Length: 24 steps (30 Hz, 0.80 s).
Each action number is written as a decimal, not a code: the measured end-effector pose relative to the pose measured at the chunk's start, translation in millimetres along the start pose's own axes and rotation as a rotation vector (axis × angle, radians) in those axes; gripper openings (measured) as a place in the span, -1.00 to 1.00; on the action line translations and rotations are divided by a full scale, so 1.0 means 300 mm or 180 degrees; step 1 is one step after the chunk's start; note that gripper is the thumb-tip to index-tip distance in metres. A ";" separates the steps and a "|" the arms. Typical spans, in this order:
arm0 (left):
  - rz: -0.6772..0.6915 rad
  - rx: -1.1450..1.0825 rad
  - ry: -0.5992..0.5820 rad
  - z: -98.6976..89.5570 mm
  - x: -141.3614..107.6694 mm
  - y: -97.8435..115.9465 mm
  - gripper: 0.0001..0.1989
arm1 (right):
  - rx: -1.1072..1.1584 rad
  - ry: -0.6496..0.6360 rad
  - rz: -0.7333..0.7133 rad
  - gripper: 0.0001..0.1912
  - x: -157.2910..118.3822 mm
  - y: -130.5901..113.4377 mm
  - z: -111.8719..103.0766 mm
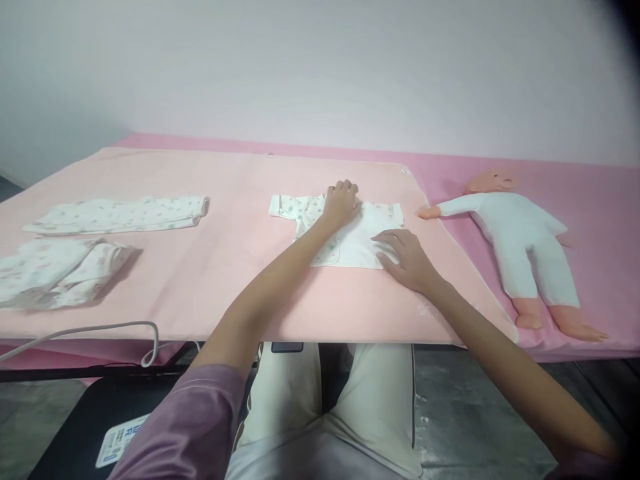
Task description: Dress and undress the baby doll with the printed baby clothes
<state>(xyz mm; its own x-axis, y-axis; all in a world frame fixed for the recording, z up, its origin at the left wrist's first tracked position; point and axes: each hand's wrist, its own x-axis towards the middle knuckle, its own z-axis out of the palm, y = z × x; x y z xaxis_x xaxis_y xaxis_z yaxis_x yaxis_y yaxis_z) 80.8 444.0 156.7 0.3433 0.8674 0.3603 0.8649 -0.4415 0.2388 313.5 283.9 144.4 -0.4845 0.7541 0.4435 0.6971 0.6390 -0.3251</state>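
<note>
While your two hands (341, 205) (406, 259), set apart, rest on the small white patterned baby shirt (367, 230), they seemingly keep it flat.

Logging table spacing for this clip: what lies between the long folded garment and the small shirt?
Only a bare stretch of pale pink sheet separates the folded garment from the shirt, seen in the head view.
</note>
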 end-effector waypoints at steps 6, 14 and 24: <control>-0.0910 -0.0052 0.0109 -0.116 -0.057 -0.202 -0.69 | 0.0195 -0.0195 0.0206 -0.75 0.133 -0.149 0.048; -0.1648 -0.0130 -0.0009 -0.250 -0.175 -0.544 -0.64 | 0.0024 -0.0689 0.1267 -0.66 0.384 -0.215 0.181; -0.1216 -0.0526 -0.0069 -0.237 -0.259 -0.688 -0.65 | -0.0378 -0.0192 0.1438 -0.57 0.376 -0.177 0.313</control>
<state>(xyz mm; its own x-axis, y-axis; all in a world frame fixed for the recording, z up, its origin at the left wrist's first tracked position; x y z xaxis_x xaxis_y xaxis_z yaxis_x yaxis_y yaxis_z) -150.3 451.4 143.6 0.0183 0.9798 0.1991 0.8617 -0.1164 0.4939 172.2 349.1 133.2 -0.1459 0.9624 0.2291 0.8992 0.2256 -0.3750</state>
